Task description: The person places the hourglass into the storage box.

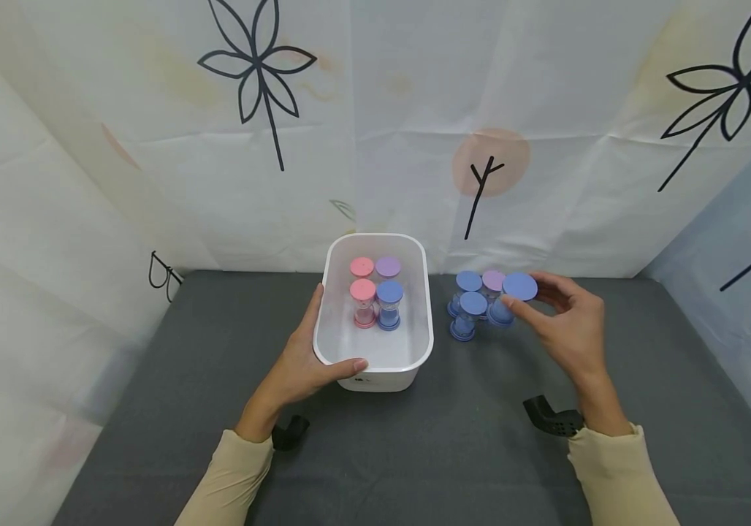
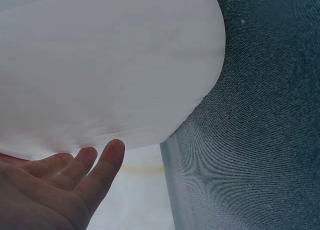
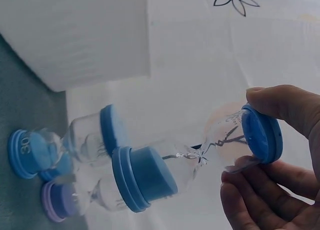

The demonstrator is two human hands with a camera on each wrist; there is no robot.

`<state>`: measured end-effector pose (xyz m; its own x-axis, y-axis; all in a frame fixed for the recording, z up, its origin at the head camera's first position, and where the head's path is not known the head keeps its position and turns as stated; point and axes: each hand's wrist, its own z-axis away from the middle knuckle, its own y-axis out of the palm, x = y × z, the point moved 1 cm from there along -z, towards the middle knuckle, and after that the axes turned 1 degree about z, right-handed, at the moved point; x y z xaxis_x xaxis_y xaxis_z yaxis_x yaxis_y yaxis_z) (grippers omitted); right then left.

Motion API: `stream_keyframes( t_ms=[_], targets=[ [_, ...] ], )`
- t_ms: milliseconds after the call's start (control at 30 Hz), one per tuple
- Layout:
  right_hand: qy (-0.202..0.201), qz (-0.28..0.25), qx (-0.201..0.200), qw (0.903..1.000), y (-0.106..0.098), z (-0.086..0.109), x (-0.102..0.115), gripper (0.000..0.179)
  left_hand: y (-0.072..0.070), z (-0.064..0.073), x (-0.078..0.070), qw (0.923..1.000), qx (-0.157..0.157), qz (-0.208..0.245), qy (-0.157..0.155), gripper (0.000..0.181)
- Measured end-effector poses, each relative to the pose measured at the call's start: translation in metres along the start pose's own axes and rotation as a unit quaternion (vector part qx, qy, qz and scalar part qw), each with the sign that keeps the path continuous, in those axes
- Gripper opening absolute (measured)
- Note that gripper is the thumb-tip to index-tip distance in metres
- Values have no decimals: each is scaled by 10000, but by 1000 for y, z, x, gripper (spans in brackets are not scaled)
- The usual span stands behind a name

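My right hand (image 1: 569,321) pinches the upper blue cap of a blue hourglass (image 1: 519,286) between thumb and fingertips. In the right wrist view its clear glass (image 3: 220,127) and lower cap (image 3: 145,177) show blue sand. Close beside it on the table stand two blue hourglasses (image 1: 473,304) and a purple hourglass (image 1: 492,280). My left hand (image 1: 303,358) holds the white bin (image 1: 382,358) at its front left corner, thumb over the rim and fingers along the outer wall. Inside the bin stand two pink hourglasses (image 1: 363,291), a purple one (image 1: 388,267) and a blue one (image 1: 389,292).
A dark grey cloth (image 1: 467,438) covers the table. Behind it and at both sides hangs a pale fabric backdrop (image 1: 402,183) printed with leaves and flowers. The bin stands near the table's back edge, left of the loose hourglasses.
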<state>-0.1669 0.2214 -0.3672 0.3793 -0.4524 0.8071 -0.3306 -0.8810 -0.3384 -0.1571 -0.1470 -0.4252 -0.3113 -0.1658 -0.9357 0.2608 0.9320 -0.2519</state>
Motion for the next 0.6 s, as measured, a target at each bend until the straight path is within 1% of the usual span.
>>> stream_keyframes(
  t_ms=[233,600],
  targets=[
    [-259,-210,39,9994,-2,-4,19,45,0,0,1,10000,-18,70,-23,127],
    [-638,-520,225,9964,1,-10,41,44,-1,0,1,10000,-15,-13,-14,129]
  ],
)
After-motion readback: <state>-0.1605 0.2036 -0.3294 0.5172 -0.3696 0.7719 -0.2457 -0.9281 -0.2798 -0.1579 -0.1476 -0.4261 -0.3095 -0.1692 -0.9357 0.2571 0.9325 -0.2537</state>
